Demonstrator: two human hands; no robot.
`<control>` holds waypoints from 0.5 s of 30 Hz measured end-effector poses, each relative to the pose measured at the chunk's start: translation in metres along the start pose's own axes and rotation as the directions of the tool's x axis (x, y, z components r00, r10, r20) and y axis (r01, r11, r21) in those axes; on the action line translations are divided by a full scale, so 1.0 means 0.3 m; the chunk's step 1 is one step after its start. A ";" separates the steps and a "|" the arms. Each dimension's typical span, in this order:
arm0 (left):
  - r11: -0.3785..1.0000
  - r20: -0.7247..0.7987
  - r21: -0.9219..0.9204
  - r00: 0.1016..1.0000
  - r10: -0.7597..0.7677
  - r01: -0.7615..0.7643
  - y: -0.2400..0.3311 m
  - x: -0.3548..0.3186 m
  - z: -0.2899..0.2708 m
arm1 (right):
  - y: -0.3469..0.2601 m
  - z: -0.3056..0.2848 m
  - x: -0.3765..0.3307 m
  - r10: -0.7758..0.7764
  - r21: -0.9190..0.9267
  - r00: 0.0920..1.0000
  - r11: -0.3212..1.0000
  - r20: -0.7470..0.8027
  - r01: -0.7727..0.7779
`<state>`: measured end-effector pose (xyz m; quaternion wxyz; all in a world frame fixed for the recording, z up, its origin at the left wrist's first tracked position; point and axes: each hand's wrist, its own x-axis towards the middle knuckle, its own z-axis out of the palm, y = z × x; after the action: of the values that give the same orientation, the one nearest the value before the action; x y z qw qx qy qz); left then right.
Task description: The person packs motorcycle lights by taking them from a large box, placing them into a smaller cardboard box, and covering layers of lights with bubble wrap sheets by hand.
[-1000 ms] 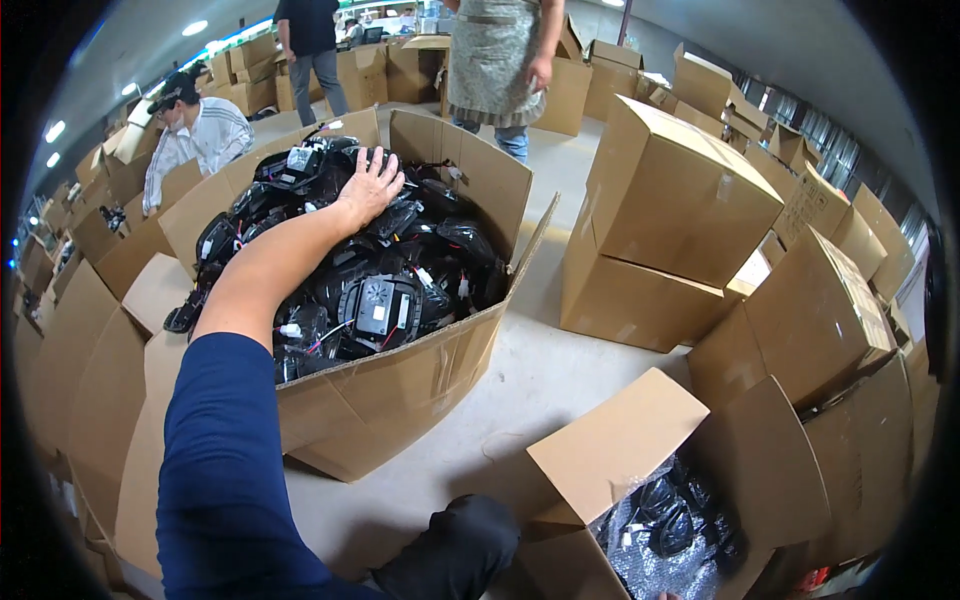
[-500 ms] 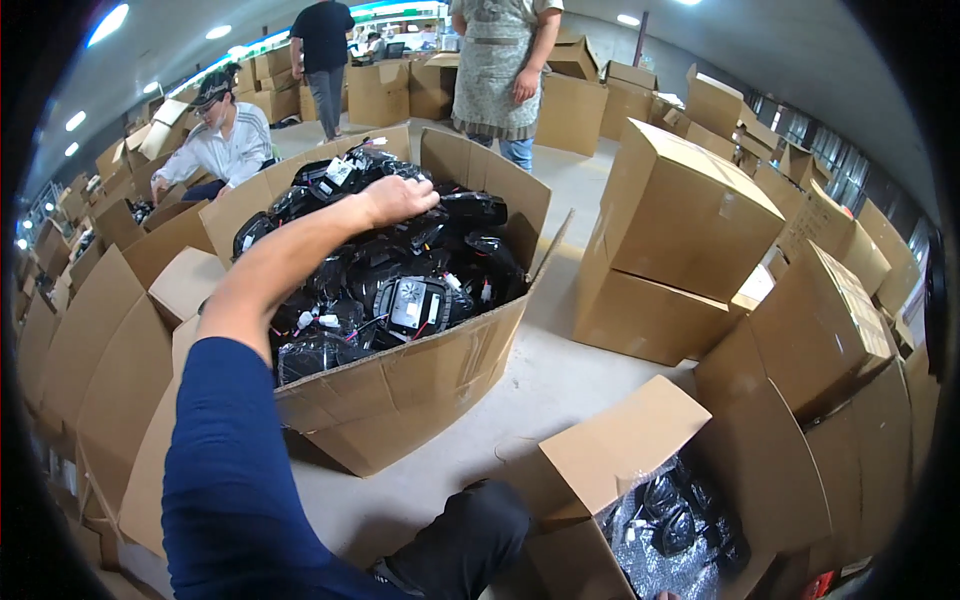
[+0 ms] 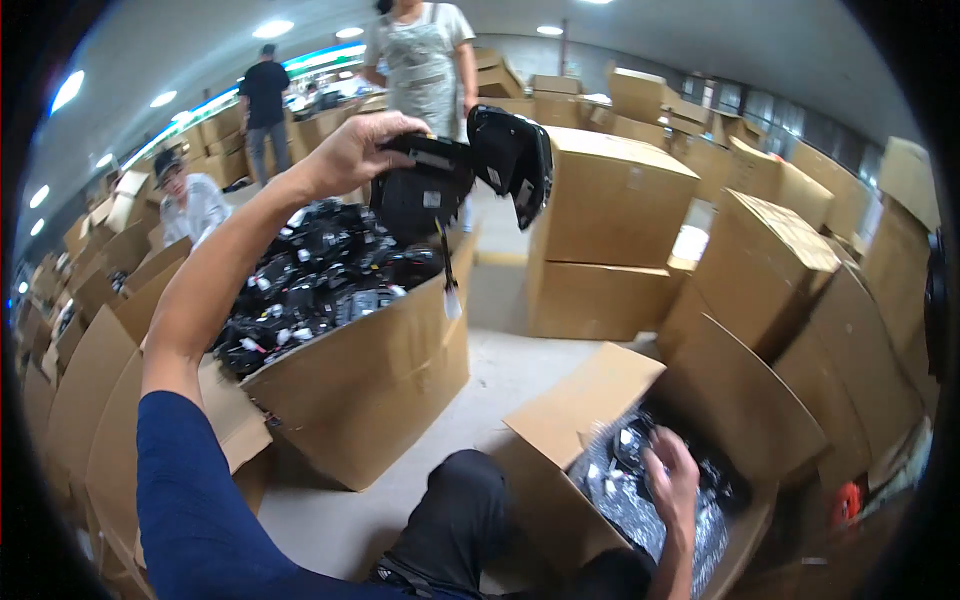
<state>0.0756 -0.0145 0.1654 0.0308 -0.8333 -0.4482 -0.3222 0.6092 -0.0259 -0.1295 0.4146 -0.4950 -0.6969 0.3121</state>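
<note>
My left hand (image 3: 375, 150) is raised above the near right side of a large carton (image 3: 370, 400). Its fingers are closed on a black two-part plastic assembly (image 3: 428, 190), shaped somewhat like a car side mirror. A short wire with a white connector (image 3: 452, 300) dangles from it. Many black wrapped parts (image 3: 310, 265) fill the large carton. My right hand (image 3: 672, 472) is over an open carton (image 3: 580, 400) at lower right, fingers apart and holding nothing visible. Beneath it lie bubble wrap (image 3: 625, 500) and a black part (image 3: 630, 440).
Two stacked closed cartons (image 3: 610, 230) stand beyond the open one. More cartons (image 3: 760, 280) crowd the right side, and raised flaps (image 3: 100, 400) line the left. A person in an apron (image 3: 420, 60) stands behind the large carton; another person (image 3: 190, 200) is at far left.
My left hand has lifted the black assembly out of the large carton and moved it rightward. My right hand has come into view over the lower right carton. The view has turned right.
</note>
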 end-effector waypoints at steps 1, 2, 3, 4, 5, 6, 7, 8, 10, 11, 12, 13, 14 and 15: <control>0.979 0.059 -0.201 0.998 0.005 0.007 0.016 0.038 0.065 | -0.027 0.003 0.035 -0.099 0.172 0.995 0.980 0.012 0.096; 0.950 0.123 -0.310 0.992 0.001 0.038 0.073 0.070 0.140 | -0.076 0.007 0.069 -0.169 0.269 0.985 0.951 0.032 0.155; 0.901 0.199 -0.428 0.980 0.018 0.070 0.125 0.091 0.219 | -0.149 0.009 0.099 -0.186 0.453 0.982 0.878 0.030 0.153; 0.836 0.278 -0.536 0.960 0.045 0.115 0.176 0.113 0.301 | -0.171 -0.004 0.140 -0.228 0.585 0.971 0.798 0.073 0.144; 0.809 0.359 -0.568 0.930 0.076 0.153 0.210 0.119 0.373 | -0.174 0.004 0.187 -0.381 0.786 0.923 0.584 0.045 0.203; 0.774 0.437 -0.605 0.890 0.129 0.185 0.237 0.140 0.466 | -0.197 -0.019 0.200 -0.439 0.905 0.897 0.400 0.052 0.143; 0.749 0.535 -0.613 0.830 0.158 0.252 0.261 0.151 0.568 | -0.216 -0.042 0.201 -0.489 0.925 0.872 0.332 0.003 0.183; 0.646 0.634 -0.665 0.740 0.223 0.375 0.318 0.159 0.679 | -0.206 -0.072 0.204 -0.528 0.926 0.849 0.305 -0.028 0.220; 0.360 0.684 -0.727 0.665 0.301 0.585 0.400 0.121 0.930 | -0.224 -0.111 0.169 -0.509 0.960 0.861 0.232 -0.019 0.158; 0.255 0.687 -0.725 0.646 0.334 0.640 0.445 0.094 1.033 | -0.168 -0.125 0.146 -0.501 0.965 0.866 0.233 0.014 0.119; 0.149 0.688 -0.707 0.623 0.373 0.692 0.484 0.074 1.139 | -0.101 -0.145 0.118 -0.488 0.968 0.872 0.237 0.043 0.085; 0.160 0.657 -0.743 0.662 0.360 0.650 0.449 0.029 1.248 | -0.061 -0.141 0.096 -0.433 0.966 0.901 0.239 0.017 0.097; 0.064 0.687 -0.673 0.590 0.425 0.737 0.470 0.012 1.310 | -0.009 -0.154 0.054 -0.358 0.961 0.934 0.254 -0.014 0.112; 0.048 0.683 -0.677 0.602 0.414 0.734 0.513 0.012 1.349 | -0.021 -0.176 0.008 -0.251 0.961 0.962 0.224 -0.105 0.163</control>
<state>0.4012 0.0340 -0.1161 -0.7796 -0.5850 -0.1721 -0.1425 0.6529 -0.0243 -0.0992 0.6414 -0.0309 -0.4349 0.6313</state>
